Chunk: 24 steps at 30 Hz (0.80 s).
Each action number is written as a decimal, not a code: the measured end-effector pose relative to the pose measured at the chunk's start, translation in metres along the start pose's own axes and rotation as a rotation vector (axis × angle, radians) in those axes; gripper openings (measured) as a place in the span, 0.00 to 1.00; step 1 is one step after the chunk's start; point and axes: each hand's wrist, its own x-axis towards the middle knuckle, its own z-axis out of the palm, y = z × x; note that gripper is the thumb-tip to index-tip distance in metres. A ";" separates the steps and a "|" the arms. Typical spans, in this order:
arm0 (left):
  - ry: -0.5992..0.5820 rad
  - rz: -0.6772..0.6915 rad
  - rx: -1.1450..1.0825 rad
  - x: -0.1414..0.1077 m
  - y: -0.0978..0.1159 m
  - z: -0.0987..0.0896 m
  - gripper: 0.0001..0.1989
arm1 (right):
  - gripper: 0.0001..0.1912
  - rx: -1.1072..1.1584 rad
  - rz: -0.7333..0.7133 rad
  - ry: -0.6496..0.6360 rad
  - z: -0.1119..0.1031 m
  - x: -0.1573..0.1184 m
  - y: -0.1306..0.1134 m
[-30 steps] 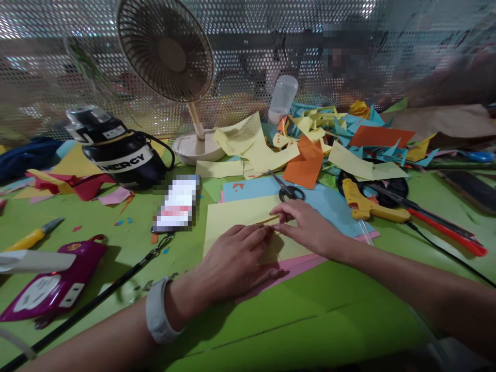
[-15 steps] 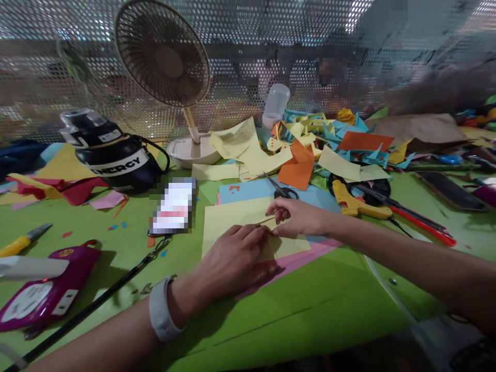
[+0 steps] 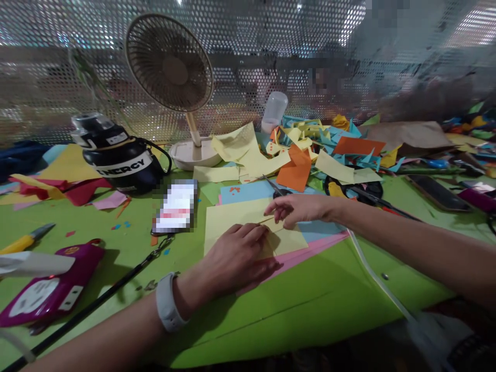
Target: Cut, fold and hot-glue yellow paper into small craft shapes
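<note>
My left hand [image 3: 236, 253] rests on a sheet of yellow paper [image 3: 220, 222], its fingers bent over the sheet and the thumb apart from them; the fingertips are partly hidden. Just above the same sheet is my right hand [image 3: 292, 209], fingers loosely curved, thumb apart, with nothing visible in it. A thin raised edge or fold line in the yellow paper runs between the two hands. Beneath it lie blue paper [image 3: 318, 230] and pink paper [image 3: 302, 258]. Dark-handled scissors [image 3: 277, 188] lie on the blue paper behind my right hand, their handles partly covered by it.
Behind stand a fan [image 3: 180, 70], a black jug [image 3: 124, 165] and a pile of paper scraps [image 3: 306, 134]. A phone [image 3: 176, 206] and purple device [image 3: 58, 281] lie left. A yellow glue gun [image 3: 335, 190] sits right, partly hidden. A white cord [image 3: 372, 274] crosses the green table [image 3: 240, 330].
The view has shifted slightly. My right forearm now covers most of the glue gun and red-handled tool. My right thumb has drawn back from the left fingers; the left hand stays on the paper.
</note>
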 end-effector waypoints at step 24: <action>-0.544 -0.776 -0.828 0.052 -0.017 -0.023 0.25 | 0.26 0.026 -0.011 -0.033 0.000 0.003 0.005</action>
